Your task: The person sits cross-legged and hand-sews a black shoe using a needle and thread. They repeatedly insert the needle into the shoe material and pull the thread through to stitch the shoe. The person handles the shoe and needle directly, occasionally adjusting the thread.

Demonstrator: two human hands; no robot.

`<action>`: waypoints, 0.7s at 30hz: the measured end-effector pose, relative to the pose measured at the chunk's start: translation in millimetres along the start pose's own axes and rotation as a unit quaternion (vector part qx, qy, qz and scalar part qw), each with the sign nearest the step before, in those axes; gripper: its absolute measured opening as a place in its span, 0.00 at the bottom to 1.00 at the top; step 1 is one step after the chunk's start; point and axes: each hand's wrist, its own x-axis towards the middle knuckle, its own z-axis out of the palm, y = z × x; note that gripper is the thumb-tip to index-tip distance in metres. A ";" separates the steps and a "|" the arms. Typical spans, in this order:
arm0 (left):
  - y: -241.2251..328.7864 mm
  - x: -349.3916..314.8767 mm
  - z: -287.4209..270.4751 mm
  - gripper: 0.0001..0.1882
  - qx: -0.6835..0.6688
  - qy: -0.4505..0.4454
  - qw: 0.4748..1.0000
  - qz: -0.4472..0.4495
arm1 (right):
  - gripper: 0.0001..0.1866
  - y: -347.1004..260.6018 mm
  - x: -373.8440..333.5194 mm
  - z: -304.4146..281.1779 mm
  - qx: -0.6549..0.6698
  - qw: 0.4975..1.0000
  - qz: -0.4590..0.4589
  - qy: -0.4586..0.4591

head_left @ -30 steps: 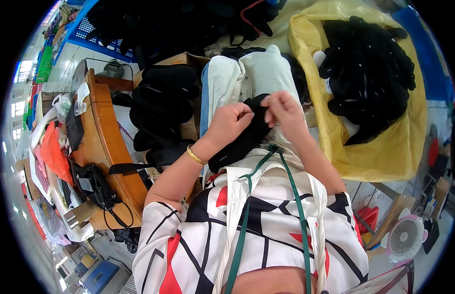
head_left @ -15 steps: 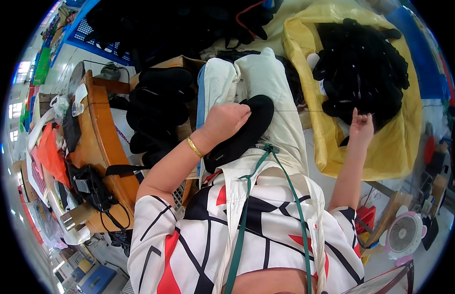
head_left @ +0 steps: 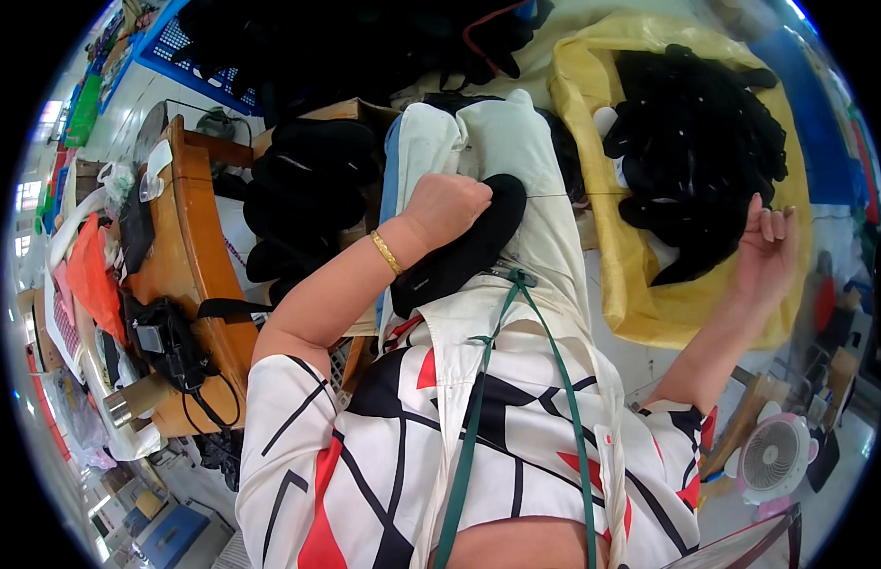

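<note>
A black cloth shoe (head_left: 467,248) lies slanted across my lap on the cream apron (head_left: 544,180). My left hand (head_left: 448,211), with a gold bangle at the wrist, is closed on the shoe's upper side, its fingers curled over the edge. From the shoe a thin dark thread (head_left: 578,195) runs taut to the right. My right hand (head_left: 770,242) is raised at the thread's far side, over the yellow bag's right part. Its thumb and fingers are drawn together, the index finger pointing up; whatever they pinch is too small to make out.
A yellow bag (head_left: 639,318) full of black shoe pieces (head_left: 696,142) stands at the right. More black shoes (head_left: 312,190) are stacked left of my lap, beside a wooden table (head_left: 199,275). A blue crate (head_left: 165,57) is at the far left, and a fan (head_left: 774,455) stands lower right.
My right hand has moved farther right and slightly down, drawing the thread out longer. My left hand stays on the shoe, which has shifted only a little.
</note>
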 end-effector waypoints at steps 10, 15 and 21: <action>5.2 6.7 3.9 0.07 -0.104 0.054 0.992 -0.040 | 0.08 -25.0 27.4 24.0 -0.224 0.931 -0.287 0.034; -10.9 -5.5 18.2 0.08 -0.315 0.042 0.927 -0.201 | 0.05 115.3 -45.3 41.9 -0.572 0.783 -0.034 -0.242; -24.2 -9.1 35.4 0.10 -0.373 0.018 0.900 -0.225 | 0.03 206.5 -100.8 52.4 -0.668 0.542 -0.129 -0.494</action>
